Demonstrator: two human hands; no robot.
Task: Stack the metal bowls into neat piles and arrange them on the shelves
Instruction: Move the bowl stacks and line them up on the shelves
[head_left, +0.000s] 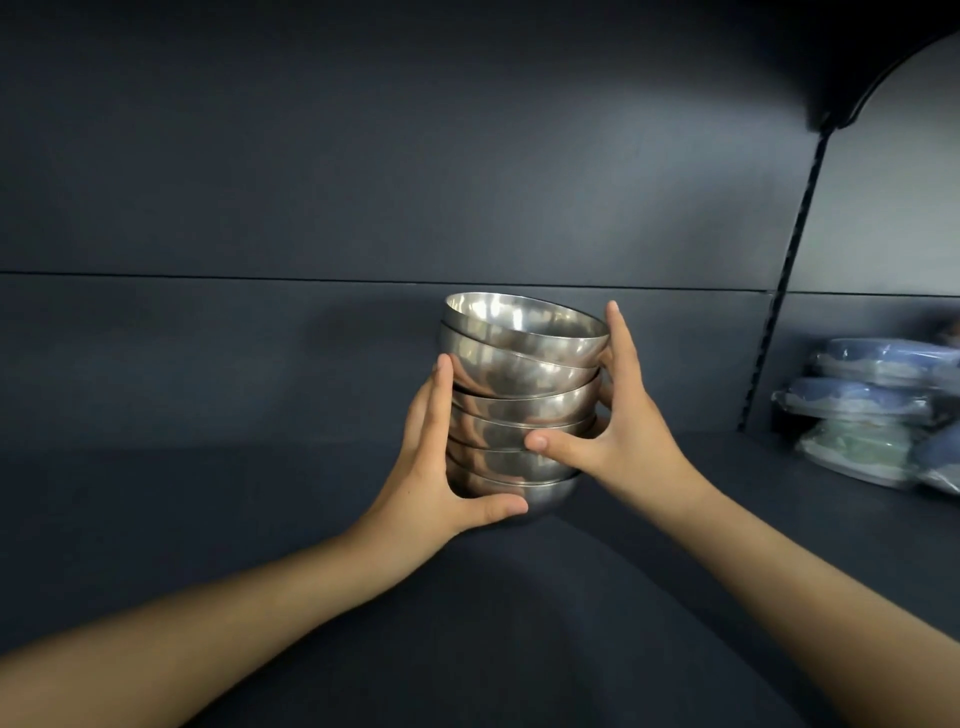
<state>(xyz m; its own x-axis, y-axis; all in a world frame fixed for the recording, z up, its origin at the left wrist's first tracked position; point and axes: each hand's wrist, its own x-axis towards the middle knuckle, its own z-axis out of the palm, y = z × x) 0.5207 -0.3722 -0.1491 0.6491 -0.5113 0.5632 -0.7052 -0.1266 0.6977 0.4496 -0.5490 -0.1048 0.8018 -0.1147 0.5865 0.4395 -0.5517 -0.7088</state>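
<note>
A pile of several shiny metal bowls (519, 395) stands nested at the middle of a dark shelf (208, 519). The top bowls lean to the left, so the pile is uneven. My left hand (441, 467) grips the pile's left side, thumb curled under the lowest bowl and fingers up along the side. My right hand (618, 415) grips the right side, thumb across the front of the middle bowls and fingers reaching up to the top rim. Whether the lowest bowl touches the shelf cannot be told.
Wrapped blue and green dishes (878, 405) are stacked at the right end of the shelf, beyond a black slotted upright (789, 270). The dark back wall (363, 182) rises right behind the bowls. Bare shelf lies to the left.
</note>
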